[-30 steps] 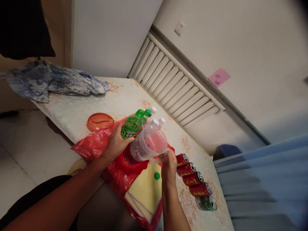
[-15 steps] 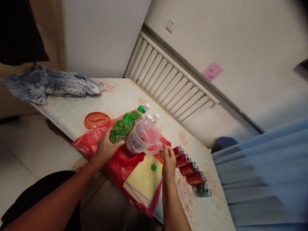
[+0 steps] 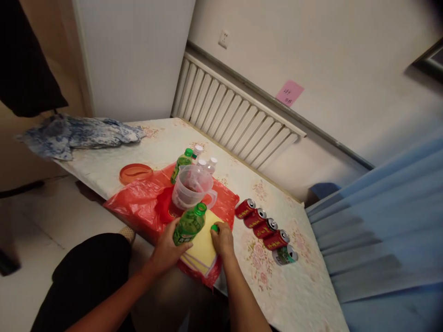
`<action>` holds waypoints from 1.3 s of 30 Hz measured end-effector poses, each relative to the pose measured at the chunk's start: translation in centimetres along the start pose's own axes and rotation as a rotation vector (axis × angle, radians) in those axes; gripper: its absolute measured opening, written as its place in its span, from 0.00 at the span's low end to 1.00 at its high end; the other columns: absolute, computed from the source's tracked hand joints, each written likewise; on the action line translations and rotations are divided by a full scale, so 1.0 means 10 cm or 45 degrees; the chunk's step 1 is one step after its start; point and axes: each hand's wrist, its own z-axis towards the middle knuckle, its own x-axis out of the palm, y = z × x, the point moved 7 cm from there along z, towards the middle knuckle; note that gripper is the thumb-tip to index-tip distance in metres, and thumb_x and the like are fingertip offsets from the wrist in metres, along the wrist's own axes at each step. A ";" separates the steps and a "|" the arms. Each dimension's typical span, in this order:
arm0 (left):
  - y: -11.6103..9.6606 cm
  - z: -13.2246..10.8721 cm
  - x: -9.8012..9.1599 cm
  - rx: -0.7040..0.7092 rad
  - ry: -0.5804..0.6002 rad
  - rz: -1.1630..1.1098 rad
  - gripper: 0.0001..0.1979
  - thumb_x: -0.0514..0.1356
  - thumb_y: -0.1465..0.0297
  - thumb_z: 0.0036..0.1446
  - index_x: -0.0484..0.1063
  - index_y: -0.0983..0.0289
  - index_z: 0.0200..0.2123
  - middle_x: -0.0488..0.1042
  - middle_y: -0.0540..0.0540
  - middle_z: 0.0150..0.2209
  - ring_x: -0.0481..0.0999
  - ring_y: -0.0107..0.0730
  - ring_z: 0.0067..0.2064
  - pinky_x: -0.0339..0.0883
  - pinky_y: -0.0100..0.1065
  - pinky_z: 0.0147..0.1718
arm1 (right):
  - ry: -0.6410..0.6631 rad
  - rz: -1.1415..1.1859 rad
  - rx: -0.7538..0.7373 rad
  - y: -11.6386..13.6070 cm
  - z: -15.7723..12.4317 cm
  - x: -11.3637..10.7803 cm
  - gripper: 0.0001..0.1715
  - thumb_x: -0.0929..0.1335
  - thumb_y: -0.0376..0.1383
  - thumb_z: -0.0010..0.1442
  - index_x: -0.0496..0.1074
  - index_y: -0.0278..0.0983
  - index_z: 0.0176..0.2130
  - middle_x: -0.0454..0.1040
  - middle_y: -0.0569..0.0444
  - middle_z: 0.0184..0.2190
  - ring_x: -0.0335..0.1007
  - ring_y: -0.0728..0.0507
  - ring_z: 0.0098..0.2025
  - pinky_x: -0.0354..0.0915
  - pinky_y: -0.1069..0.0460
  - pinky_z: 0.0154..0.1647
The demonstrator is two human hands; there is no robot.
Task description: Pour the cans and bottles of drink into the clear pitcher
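Observation:
A green plastic bottle (image 3: 191,223) with no cap on its mouth is gripped in my left hand (image 3: 167,249), tilted a little over the yellow cloth (image 3: 202,246). My right hand (image 3: 223,240) is closed on a small green bottle cap (image 3: 214,228) at the cloth's right side. Just behind the held bottle stands a clear plastic jug (image 3: 190,193) with its handle to the right. A second green bottle (image 3: 182,162), capped, stands behind the jug, beside several clear bottles with white caps (image 3: 212,162).
Red plastic sheeting (image 3: 133,203) lies under the jug and cloth. An orange-red lid (image 3: 135,173) is at the left. Several red cans (image 3: 266,225) and a green can (image 3: 285,255) line up at the right. Crumpled blue-white fabric (image 3: 93,133) lies on the far left of the table (image 3: 277,295).
My left hand has brought the green bottle from beside the jug to above the yellow cloth. My right hand has moved down from near the jug's handle and taken hold of the green cap.

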 end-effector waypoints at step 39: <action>-0.05 -0.08 1.16 0.135 0.371 -0.149 0.33 0.64 0.68 0.45 0.61 0.64 0.56 0.68 0.63 0.56 0.67 0.51 0.59 0.57 0.55 0.62 | 0.303 -0.232 -0.675 1.44 -0.21 -1.42 0.17 0.67 0.24 0.58 0.77 0.40 0.44 0.73 0.51 0.39 0.69 0.42 0.43 0.64 0.49 0.47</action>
